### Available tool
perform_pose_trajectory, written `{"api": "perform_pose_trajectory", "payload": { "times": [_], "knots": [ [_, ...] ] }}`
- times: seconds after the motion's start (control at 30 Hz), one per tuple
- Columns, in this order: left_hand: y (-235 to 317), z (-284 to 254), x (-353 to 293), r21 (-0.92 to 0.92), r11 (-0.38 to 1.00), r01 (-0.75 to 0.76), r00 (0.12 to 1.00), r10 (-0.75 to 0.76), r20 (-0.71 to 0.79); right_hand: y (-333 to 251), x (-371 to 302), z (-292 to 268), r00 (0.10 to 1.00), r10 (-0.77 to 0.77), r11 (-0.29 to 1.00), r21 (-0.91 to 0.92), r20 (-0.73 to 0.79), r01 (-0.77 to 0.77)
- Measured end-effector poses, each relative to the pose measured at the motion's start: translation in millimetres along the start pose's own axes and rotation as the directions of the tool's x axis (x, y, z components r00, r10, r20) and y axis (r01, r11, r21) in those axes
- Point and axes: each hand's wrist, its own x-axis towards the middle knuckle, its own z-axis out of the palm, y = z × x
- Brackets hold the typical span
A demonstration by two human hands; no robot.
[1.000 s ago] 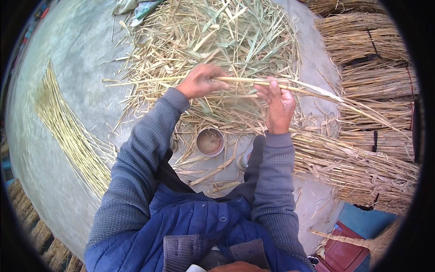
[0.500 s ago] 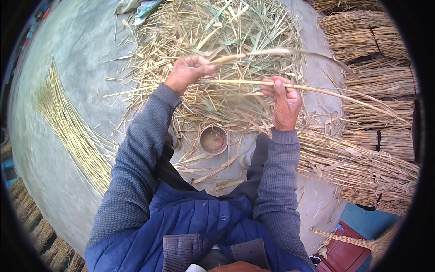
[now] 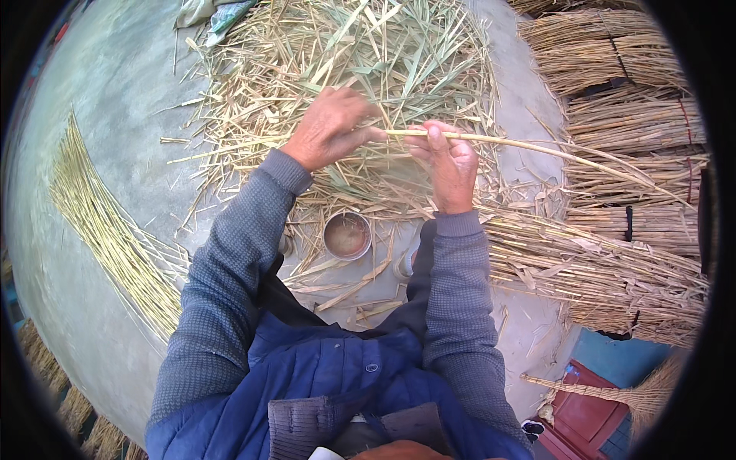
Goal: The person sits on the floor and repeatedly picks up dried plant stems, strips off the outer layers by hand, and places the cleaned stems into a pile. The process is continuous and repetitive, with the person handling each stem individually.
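A long, pale yellow reed stalk point(image 3: 521, 143) runs crosswise in front of me, over a heap of stripped leaves point(image 3: 368, 57). My right hand point(image 3: 448, 165) pinches it between thumb and fingers. Close by on the left, my left hand point(image 3: 333, 126) is closed at the same stalk, thumb and fingertips together on it; its upper fingers are smeared by motion. To the left of that hand the thin end of the stalk sticks out, and the other end reaches toward the bundles at the right.
A small round bowl point(image 3: 346, 235) stands on the floor between my feet. Loose unstripped reeds point(image 3: 583, 257) lie at the right, below tied reed bundles point(image 3: 613, 54). A fan of stripped stalks point(image 3: 115, 230) lies on the left. A hand broom point(image 3: 644, 395) rests near a red panel point(image 3: 575, 422).
The long dry leaf that was in my left hand has gone from it, and that hand is now at the stalk. My right hand has shifted left, closer to it.
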Motion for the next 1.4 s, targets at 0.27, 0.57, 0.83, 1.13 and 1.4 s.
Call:
{"api": "perform_pose_trajectory", "payload": {
  "times": [0.27,0.57,0.83,1.13,1.4],
  "knots": [
    [-58.5,-10.3,-34.3,0.187,0.973,0.135,0.976,-0.164,0.146,-22.4,14.2,-48.4,0.984,-0.039,0.999,0.007,-0.176,0.041],
    [-28.8,10.5,-13.5,-0.396,0.858,0.328,0.931,-0.223,0.288,-14.8,8.8,-46.6,0.992,-0.038,0.996,0.077,-0.123,0.048],
    [-11.3,26.7,2.2,-0.685,0.521,0.509,0.861,-0.319,0.397,-23.5,4.7,-36.2,0.992,-0.113,0.994,0.001,-0.056,0.114],
    [-9.3,36.9,1.6,-0.844,0.163,0.511,0.765,-0.533,0.361,-20.4,-0.7,-42.3,0.996,-0.083,0.996,-0.045,-0.04,0.081],
    [5.8,40.8,3.7,-0.597,0.772,0.221,0.975,-0.183,0.124,-20.2,-0.4,-35.8,0.995,-0.088,0.996,-0.006,-0.05,0.088]
  ]
}}
